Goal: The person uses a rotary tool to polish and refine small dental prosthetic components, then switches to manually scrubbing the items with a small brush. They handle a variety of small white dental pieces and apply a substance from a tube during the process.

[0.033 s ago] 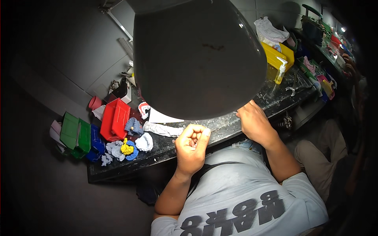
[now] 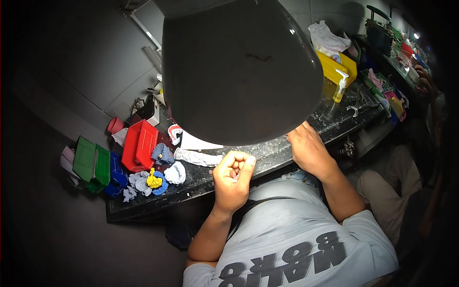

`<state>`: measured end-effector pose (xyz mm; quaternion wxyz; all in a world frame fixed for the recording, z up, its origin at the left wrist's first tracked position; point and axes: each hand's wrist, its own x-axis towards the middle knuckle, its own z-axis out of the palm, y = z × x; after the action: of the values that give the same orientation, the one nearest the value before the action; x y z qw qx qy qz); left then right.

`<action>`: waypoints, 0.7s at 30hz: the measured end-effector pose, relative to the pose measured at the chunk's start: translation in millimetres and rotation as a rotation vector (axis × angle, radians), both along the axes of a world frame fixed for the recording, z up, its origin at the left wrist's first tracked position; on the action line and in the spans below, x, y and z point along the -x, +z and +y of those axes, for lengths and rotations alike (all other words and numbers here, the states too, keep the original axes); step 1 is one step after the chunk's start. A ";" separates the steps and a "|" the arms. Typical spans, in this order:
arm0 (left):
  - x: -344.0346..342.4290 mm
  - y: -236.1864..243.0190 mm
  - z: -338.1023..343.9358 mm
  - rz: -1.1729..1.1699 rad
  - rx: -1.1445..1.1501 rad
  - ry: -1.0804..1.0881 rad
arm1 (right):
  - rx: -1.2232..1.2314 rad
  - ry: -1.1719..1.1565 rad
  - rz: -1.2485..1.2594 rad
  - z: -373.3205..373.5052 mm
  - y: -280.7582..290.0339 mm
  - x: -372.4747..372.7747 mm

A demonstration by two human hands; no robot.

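My left hand [image 2: 233, 179] is closed in a pinch above the bench's front edge. A thin wire-like piece [image 2: 259, 157] sticks out from its thumb and fingertips, too fine to name surely. To its right, my right hand [image 2: 310, 149] bends inward with curled fingers. A large dark lamp shade [image 2: 244, 76] covers its fingertips, so what they grip cannot be made out. Left of my left hand, a crumpled whitish roll [image 2: 198, 157] lies on the bench, next to a white sheet [image 2: 201, 142]. A red-and-white dental model [image 2: 175, 134] rests behind the roll.
White [image 2: 175, 173], grey [image 2: 163, 153] and yellow [image 2: 154, 179] moulded pieces crowd the bench's left end, beside red [image 2: 140, 146], blue [image 2: 116, 174] and green [image 2: 91, 162] bins. A pump bottle [image 2: 340, 88] and a yellow bin [image 2: 337, 68] stand at right. Someone's trousered legs [image 2: 392, 186] show nearby.
My right hand has shifted very slightly left and up towards the lamp shade. My left hand keeps its place and its pinch.
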<state>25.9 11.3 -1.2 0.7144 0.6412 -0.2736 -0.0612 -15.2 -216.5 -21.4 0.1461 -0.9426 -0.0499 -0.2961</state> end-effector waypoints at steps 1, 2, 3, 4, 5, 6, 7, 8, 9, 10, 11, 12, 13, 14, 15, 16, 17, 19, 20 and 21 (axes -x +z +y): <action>-1.2 -1.7 -0.1 -0.002 0.014 -0.004 | 0.011 -0.012 -0.035 2.0 -0.2 -2.2; -1.9 -2.2 -0.2 -0.003 0.027 -0.008 | 0.022 -0.023 -0.069 3.5 0.2 -3.6; -1.5 -1.8 0.3 -0.006 0.028 -0.007 | 0.022 -0.022 -0.072 4.8 0.6 -3.1; -1.2 -1.7 0.7 -0.002 0.026 -0.008 | 0.039 -0.046 -0.062 6.1 0.9 -2.1; -1.3 -1.3 0.7 0.002 0.024 -0.009 | 0.055 -0.070 -0.052 6.8 1.5 -2.1; -1.5 0.1 0.2 -0.001 0.026 -0.008 | 0.057 -0.070 -0.056 6.6 2.3 -3.3; -0.7 1.5 -0.3 -0.004 0.026 -0.009 | -0.062 -0.049 -0.111 6.5 2.4 -3.7; -0.3 2.2 -0.7 -0.007 0.026 -0.010 | -0.181 -0.029 -0.165 6.5 2.4 -4.2; -1.0 1.6 -1.2 -0.007 0.028 -0.010 | -0.180 -0.029 -0.166 8.0 2.8 -6.0; -1.8 -0.1 -0.7 -0.005 0.030 -0.009 | -0.739 0.132 -0.075 11.6 2.9 -8.9; -2.0 -1.2 -0.3 -0.004 0.033 -0.008 | -1.295 0.295 0.027 13.7 4.1 -10.5; -1.1 -0.7 -0.1 -0.003 0.033 -0.008 | -1.338 0.333 0.185 8.9 13.0 -3.6; -0.4 0.9 -1.2 -0.009 0.031 -0.010 | -1.338 0.330 0.181 8.7 13.0 -3.6; 0.1 2.2 -2.4 -0.016 0.030 -0.012 | -1.503 0.465 0.225 9.0 12.9 -4.0; 0.2 3.1 -3.6 -0.017 0.031 -0.015 | -1.664 0.605 0.270 9.2 13.1 -4.2; 0.3 3.5 -4.2 -0.027 0.021 -0.007 | -1.695 0.612 0.283 10.3 13.1 -3.5; 0.4 3.7 -4.7 -0.036 0.012 0.001 | -1.696 0.613 0.283 13.3 16.2 -2.3; 0.4 3.2 -5.4 -0.037 0.015 0.002 | -1.677 0.546 0.239 20.6 24.0 0.4; 0.3 2.8 -5.3 -0.037 0.018 0.003 | -1.678 0.547 0.240 21.6 23.7 0.8; 0.0 2.3 -4.9 -0.037 0.017 0.004 | -1.634 0.525 0.212 22.4 23.4 1.0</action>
<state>25.9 6.3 1.1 0.7148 0.6365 -0.2862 -0.0455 -16.3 -194.1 2.0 0.8455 -0.5227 -0.0237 -0.1061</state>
